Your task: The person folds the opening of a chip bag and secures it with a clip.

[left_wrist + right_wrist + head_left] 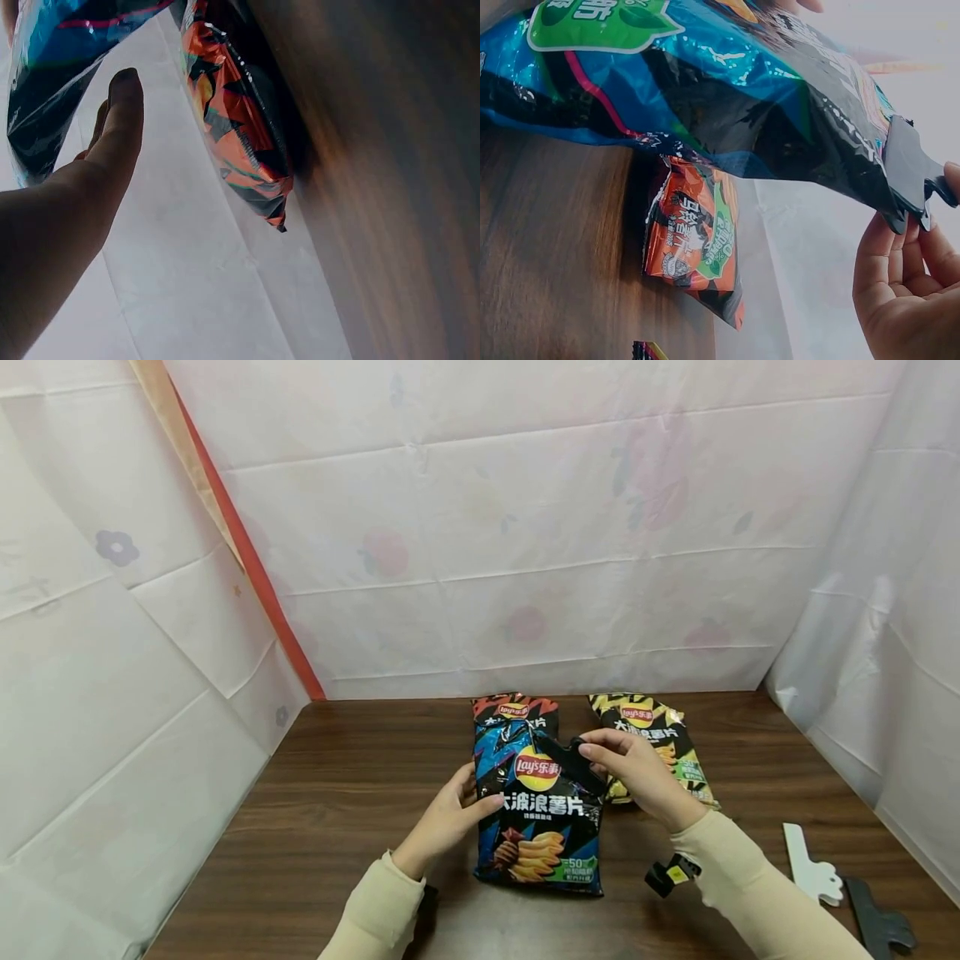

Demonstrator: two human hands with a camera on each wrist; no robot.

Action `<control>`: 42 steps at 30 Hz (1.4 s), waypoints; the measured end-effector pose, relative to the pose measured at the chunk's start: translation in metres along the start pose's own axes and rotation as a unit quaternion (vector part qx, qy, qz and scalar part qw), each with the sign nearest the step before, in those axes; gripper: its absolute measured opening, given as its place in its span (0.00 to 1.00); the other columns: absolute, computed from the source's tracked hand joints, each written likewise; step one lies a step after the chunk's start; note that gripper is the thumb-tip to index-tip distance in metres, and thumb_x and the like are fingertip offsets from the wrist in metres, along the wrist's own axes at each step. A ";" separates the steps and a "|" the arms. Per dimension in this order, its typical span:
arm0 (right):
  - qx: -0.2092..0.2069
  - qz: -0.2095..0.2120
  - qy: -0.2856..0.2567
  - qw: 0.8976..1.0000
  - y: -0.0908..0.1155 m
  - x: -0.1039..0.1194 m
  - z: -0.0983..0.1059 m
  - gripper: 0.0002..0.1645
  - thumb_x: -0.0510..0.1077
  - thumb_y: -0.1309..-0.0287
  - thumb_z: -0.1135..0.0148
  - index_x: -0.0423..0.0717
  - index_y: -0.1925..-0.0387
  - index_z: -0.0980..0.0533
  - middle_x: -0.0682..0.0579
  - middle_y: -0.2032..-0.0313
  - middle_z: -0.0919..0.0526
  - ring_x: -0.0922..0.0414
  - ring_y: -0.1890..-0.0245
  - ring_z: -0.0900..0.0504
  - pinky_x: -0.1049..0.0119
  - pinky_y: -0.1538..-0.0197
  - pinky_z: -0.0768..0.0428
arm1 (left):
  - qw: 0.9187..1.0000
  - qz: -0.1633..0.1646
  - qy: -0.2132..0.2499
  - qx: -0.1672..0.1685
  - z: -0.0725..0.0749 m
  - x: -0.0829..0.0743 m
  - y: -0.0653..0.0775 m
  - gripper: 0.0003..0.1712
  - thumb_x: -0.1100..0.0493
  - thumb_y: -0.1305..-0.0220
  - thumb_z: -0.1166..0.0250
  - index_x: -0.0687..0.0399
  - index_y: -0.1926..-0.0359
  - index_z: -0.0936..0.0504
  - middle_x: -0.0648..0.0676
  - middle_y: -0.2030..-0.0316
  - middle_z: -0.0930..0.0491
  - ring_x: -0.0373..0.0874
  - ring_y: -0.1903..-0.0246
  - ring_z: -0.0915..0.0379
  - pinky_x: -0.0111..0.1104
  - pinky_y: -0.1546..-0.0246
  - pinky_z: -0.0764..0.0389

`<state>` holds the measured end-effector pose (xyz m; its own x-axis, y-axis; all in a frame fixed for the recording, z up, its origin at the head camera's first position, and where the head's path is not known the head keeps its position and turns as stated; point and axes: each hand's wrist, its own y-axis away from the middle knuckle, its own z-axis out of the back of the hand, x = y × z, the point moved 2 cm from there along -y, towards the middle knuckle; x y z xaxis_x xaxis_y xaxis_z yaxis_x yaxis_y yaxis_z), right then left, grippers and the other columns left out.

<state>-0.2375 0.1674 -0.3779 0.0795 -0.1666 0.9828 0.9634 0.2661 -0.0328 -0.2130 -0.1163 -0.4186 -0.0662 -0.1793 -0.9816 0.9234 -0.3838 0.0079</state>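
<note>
A blue and black chip bag (540, 822) is held tilted up from the table in the head view. My left hand (450, 818) grips its left side, thumb on the front and the other fingers mostly hidden behind. Slanting across the bag's upper right corner is a black bag clip (572, 762). My right hand (637, 777) pinches the clip by its handle. In the right wrist view the clip (905, 161) sits at the bag's top edge, fingertips on its handles; whether it clamps the bag I cannot tell.
Behind the blue bag lies a red chip bag (517, 706), partly covered. A yellow chip bag (686, 756) lies behind my right hand. A white clip (810, 872) and a dark clip (876, 920) rest at the table's right side. Printed sheets enclose the wooden table (337, 810).
</note>
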 end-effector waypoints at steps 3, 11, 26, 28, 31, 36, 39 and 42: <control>-0.002 -0.001 -0.009 1.000 -0.001 -0.001 -0.001 0.25 0.50 0.32 0.40 0.33 0.45 0.25 0.59 0.58 0.19 0.60 0.62 0.21 0.63 0.53 0.20 | 1.000 -0.001 0.005 0.019 -0.001 0.003 0.002 0.38 0.50 0.31 0.38 0.51 0.26 0.45 0.62 0.39 0.27 0.47 0.46 0.24 0.39 0.46 0.21; -0.013 -0.019 -0.025 0.999 -0.002 -0.002 -0.003 0.27 0.51 0.33 0.40 0.35 0.43 0.26 0.59 0.55 0.20 0.62 0.59 0.20 0.64 0.50 0.22 | 0.999 -0.017 -0.006 0.045 -0.004 0.007 0.006 0.40 0.52 0.30 0.39 0.50 0.24 0.47 0.60 0.34 0.30 0.45 0.45 0.24 0.31 0.47 0.22; -0.014 -0.033 -0.066 0.997 -0.003 -0.007 -0.005 0.24 0.52 0.33 0.40 0.39 0.44 0.25 0.60 0.55 0.22 0.63 0.59 0.22 0.66 0.51 0.22 | 0.999 -0.036 -0.009 0.036 -0.007 0.010 0.006 0.40 0.54 0.30 0.38 0.50 0.24 0.47 0.58 0.31 0.34 0.47 0.43 0.27 0.30 0.45 0.23; -0.015 -0.035 -0.063 0.997 -0.003 -0.008 -0.005 0.25 0.52 0.33 0.40 0.39 0.43 0.25 0.60 0.54 0.21 0.62 0.58 0.22 0.66 0.50 0.22 | 0.999 -0.036 -0.003 0.037 -0.007 0.009 0.006 0.40 0.54 0.31 0.38 0.50 0.24 0.47 0.58 0.32 0.33 0.46 0.44 0.26 0.29 0.46 0.23; -0.018 -0.036 -0.046 0.998 -0.002 -0.009 -0.006 0.27 0.53 0.32 0.41 0.38 0.40 0.27 0.59 0.53 0.22 0.61 0.56 0.22 0.66 0.49 0.23 | 0.999 -0.036 0.004 0.036 -0.007 0.010 0.006 0.39 0.54 0.31 0.37 0.49 0.25 0.45 0.59 0.33 0.32 0.46 0.44 0.26 0.28 0.47 0.23; -0.012 -0.022 -0.028 0.999 0.002 -0.011 -0.005 0.30 0.53 0.32 0.42 0.38 0.37 0.30 0.56 0.52 0.23 0.61 0.55 0.23 0.69 0.51 0.23 | 0.998 -0.038 0.013 0.040 -0.007 0.010 0.006 0.39 0.55 0.31 0.38 0.48 0.25 0.45 0.59 0.34 0.31 0.46 0.45 0.25 0.29 0.48 0.22; -0.003 -0.012 -0.024 1.000 0.005 -0.013 -0.004 0.31 0.52 0.31 0.42 0.40 0.34 0.32 0.54 0.52 0.26 0.62 0.54 0.25 0.69 0.51 0.23 | 0.998 -0.041 0.014 0.043 -0.007 0.011 0.006 0.39 0.56 0.31 0.38 0.48 0.25 0.46 0.59 0.33 0.32 0.46 0.45 0.25 0.29 0.48 0.22; -0.002 -0.014 -0.015 1.000 0.008 -0.017 -0.002 0.31 0.52 0.31 0.43 0.44 0.33 0.33 0.53 0.52 0.29 0.61 0.54 0.26 0.66 0.52 0.23 | 0.998 -0.041 0.010 0.040 -0.006 0.012 0.006 0.39 0.56 0.31 0.38 0.48 0.25 0.46 0.60 0.33 0.32 0.47 0.44 0.25 0.29 0.48 0.22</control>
<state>-0.2303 0.1702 -0.3950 0.0448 -0.1458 0.9883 0.9663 0.2573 -0.0059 -0.2061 -0.1148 -0.4313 -0.1325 -0.1273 -0.9830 0.8818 -0.4680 -0.0582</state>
